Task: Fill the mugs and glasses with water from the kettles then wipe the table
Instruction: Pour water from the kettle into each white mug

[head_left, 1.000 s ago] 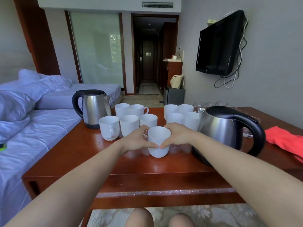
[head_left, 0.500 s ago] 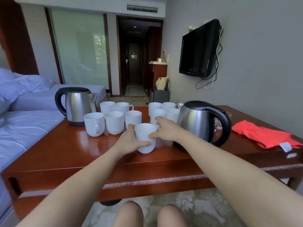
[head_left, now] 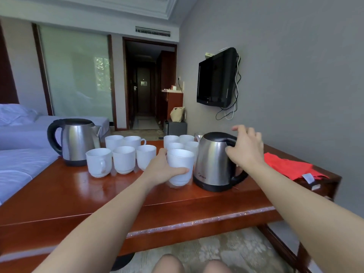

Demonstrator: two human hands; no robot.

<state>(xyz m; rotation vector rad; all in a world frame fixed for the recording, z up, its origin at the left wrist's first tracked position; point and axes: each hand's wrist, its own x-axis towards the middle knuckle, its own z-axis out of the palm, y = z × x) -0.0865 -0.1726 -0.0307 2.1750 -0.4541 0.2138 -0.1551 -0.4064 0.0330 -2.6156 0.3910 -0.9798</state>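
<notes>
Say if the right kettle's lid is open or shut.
Shut: the black lid lies flush on the right kettle, no gap showing.

I count two steel kettles on the surface: the near kettle [head_left: 214, 162] stands just right of my left grip [head_left: 163, 170] and under my right grip [head_left: 246, 148], and the far kettle [head_left: 76, 141] stands well off to the left. I see ten white mugs: one held mug [head_left: 180, 166] in my left grip, a back group of four mugs [head_left: 174, 145] bunched just behind it, and a left cluster of five mugs [head_left: 124, 158]. One red cloth [head_left: 289, 167] lies right of my right grip.
</notes>
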